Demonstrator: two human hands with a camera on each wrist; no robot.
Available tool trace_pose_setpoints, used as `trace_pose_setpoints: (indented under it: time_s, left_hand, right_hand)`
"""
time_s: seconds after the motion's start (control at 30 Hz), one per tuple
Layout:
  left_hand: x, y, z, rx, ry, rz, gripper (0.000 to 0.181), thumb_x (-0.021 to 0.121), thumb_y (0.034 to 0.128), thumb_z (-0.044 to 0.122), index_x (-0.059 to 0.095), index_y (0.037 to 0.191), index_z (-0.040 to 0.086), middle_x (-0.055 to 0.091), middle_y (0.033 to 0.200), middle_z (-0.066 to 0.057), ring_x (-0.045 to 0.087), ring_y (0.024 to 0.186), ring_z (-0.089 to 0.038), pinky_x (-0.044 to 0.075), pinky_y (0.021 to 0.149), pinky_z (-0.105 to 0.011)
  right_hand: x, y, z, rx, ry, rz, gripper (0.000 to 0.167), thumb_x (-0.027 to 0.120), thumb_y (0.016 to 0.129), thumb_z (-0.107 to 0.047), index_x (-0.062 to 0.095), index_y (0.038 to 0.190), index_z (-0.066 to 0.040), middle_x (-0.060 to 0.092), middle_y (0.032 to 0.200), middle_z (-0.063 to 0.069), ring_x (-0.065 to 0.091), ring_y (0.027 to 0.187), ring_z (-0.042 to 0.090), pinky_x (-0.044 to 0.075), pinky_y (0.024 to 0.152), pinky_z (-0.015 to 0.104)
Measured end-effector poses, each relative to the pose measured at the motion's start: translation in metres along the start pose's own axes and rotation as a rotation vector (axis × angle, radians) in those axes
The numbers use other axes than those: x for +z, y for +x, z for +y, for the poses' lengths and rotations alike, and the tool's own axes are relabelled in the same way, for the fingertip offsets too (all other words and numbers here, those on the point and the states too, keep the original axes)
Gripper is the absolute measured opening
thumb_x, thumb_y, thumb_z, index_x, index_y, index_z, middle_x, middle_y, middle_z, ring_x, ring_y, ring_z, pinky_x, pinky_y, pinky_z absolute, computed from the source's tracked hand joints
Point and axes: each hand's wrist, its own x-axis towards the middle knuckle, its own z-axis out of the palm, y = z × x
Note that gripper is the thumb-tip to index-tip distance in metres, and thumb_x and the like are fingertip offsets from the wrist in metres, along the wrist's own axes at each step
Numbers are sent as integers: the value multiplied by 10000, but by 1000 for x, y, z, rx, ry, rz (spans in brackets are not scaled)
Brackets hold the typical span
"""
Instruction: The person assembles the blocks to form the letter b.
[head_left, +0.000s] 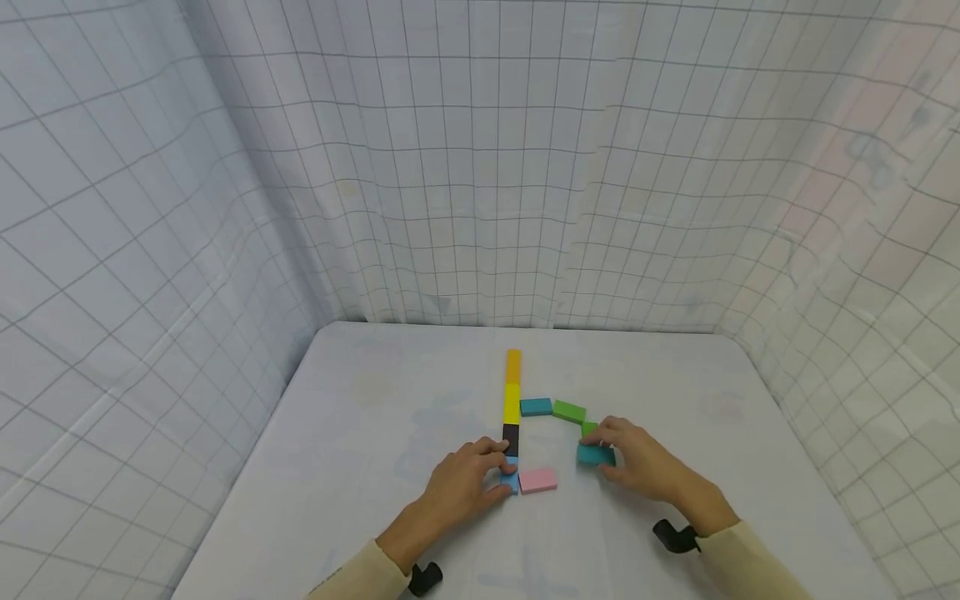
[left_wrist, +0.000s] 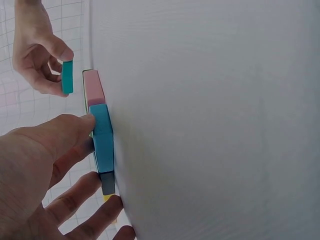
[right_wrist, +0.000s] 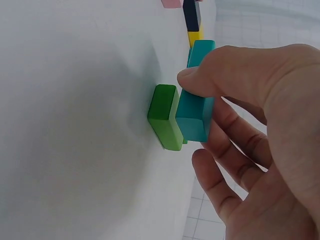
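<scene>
My right hand [head_left: 637, 460] pinches a teal block [right_wrist: 197, 107] between thumb and fingers, raised just above the table beside a green block [right_wrist: 165, 115]. My left hand [head_left: 467, 477] rests its thumb and fingertips on a light blue block [left_wrist: 104, 152] at the near end of a straight row. Above that block in the row come a black block [head_left: 511, 438], a yellow block [head_left: 512, 404] and an orange block [head_left: 513, 365]. A pink block [head_left: 537, 481] lies against the light blue one, to its right. The left fingers partly cover the light blue block.
A blue-teal block [head_left: 536, 407] touches the yellow block's right side, and another green block [head_left: 569, 412] continues from it in a curve. All lie on a white-covered table [head_left: 360, 417]. White gridded curtains [head_left: 480, 167] hang behind and at both sides.
</scene>
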Motion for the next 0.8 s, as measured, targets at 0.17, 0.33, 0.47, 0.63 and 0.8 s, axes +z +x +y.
trace_pose_setpoints:
  time_s: [0.17, 0.33, 0.47, 0.63, 0.8]
  left_hand:
    - [1, 1, -1, 2, 0, 0, 207, 953, 1004, 331, 875, 1193, 300, 751, 1560, 24, 754, 1283, -274, 675, 967, -478]
    - [1, 1, -1, 5, 18, 5, 222, 953, 1003, 333, 880, 1209, 288, 755, 1554, 19, 760, 1271, -277, 677, 957, -475]
    - [1, 1, 0, 2, 21, 3, 224, 952, 1004, 334, 882, 1211, 283, 756, 1551, 17, 761, 1275, -281, 679, 961, -484]
    - [3, 1, 0, 2, 20, -10, 214, 948, 1009, 337, 884, 1205, 282, 756, 1548, 14, 761, 1287, -285, 681, 959, -483]
    - [2, 1, -1, 2, 22, -7, 217, 951, 1005, 336, 881, 1204, 286, 756, 1543, 11, 760, 1262, -278, 683, 957, -477]
  right_hand:
    - [2, 4, -5, 13, -10, -36, 417, 902, 997, -53, 823, 1389, -173, 735, 1318, -42, 677, 1202, 139, 662, 1096, 433]
    - [8, 7, -8, 10, -27, -54, 417, 912, 988, -55, 833, 1368, -208, 733, 1306, -37, 677, 1202, 148, 662, 1108, 454]
    - [11, 9, -10, 2, -37, -69, 412, 899, 987, -32, 843, 1349, -221, 738, 1305, -32, 682, 1228, 178, 655, 1123, 482]
    - [14, 11, -11, -31, -46, -84, 418, 883, 989, -18, 850, 1339, -243, 747, 1311, -43, 690, 1241, 190, 650, 1114, 475]
    - [17, 14, -12, -69, -81, -68, 412, 885, 984, -24, 860, 1323, -257, 747, 1277, -67, 686, 1216, 171, 645, 1091, 451]
